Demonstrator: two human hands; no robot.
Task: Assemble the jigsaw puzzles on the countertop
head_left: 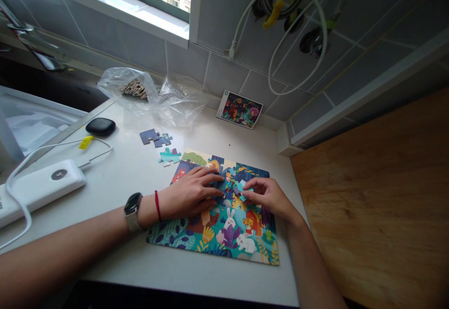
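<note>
A colourful jigsaw puzzle (228,234) with rabbits, a tiger and plants lies on the white countertop, mostly joined. My left hand (194,189) rests flat across its left and middle part, fingers stretched out, covering some of the picture. Between the thumb and fingertips of my right hand (266,196) is a light blue puzzle piece (240,188), held over the upper right part of the puzzle. Whether the piece touches those under it, I cannot tell. Loose puzzle pieces (170,157) lie just beyond the puzzle's upper left corner.
A clear plastic bag (140,93) with a stack of pieces stands at the back, near a picture card (240,108) leaning on the tiled wall. At left are a black case (100,126) and a white power bank (45,187) with a cable. A wooden board (379,196) is at right.
</note>
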